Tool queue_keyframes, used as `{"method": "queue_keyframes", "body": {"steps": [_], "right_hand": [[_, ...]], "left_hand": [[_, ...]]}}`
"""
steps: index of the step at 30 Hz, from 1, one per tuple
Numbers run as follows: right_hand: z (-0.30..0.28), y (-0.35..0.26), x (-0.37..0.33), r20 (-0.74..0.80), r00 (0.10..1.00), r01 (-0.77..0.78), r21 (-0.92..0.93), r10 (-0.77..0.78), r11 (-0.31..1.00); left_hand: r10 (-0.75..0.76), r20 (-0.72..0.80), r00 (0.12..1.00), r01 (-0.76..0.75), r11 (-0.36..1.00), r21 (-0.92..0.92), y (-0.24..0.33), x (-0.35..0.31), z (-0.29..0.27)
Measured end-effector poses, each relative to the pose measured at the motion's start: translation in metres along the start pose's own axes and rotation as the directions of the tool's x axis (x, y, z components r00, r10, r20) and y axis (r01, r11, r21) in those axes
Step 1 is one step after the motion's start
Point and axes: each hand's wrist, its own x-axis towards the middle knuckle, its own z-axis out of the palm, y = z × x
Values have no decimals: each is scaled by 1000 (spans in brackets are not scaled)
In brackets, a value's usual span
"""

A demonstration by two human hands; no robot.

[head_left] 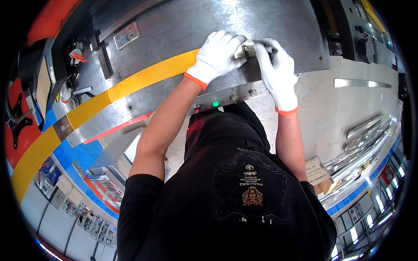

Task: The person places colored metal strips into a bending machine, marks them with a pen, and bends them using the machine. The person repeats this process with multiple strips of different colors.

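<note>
Both of my hands wear white knit gloves with orange cuffs and meet over the grey metal worktable [174,26] near its front edge. Between them is a small, shiny metal piece [244,49], partly covered by my fingers. My left hand [217,54] is closed on the piece's left end. My right hand [277,71] pinches its right end, fingers curled down over it. A small dark spot shows at the right fingers; I cannot make out what it is.
A yellow band [143,78] crosses the table's left half. Beyond it lie a flat, clear-looking plate [126,35] and a dark metal bar [104,63]. Along the front edge runs a button panel with a lit green button [215,104]. Long metal strips [361,152] and a cardboard box [317,170] lie right.
</note>
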Motion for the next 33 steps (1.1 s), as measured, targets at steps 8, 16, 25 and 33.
{"method": "queue_keyframes", "body": {"steps": [8, 16, 25, 33], "right_hand": [[5, -6, 19, 20, 963, 258, -374, -270, 891], [-42, -9, -27, -181, 968, -88, 397, 172, 914], [-62, 37, -81, -431, 854, -103, 408, 291, 907], [-17, -42, -95, -305, 862, -159, 595, 404, 788]], "left_hand": [[-20, 60, 998, 18, 999, 30, 1, 1, -2], [25, -121, 992, -26, 1000, -3, 2, -7, -5], [-368, -357, 859, 382, 924, -35, 45, -211, -127], [-599, -707, 375, 910, 383, 158, -93, -397, -226]]}}
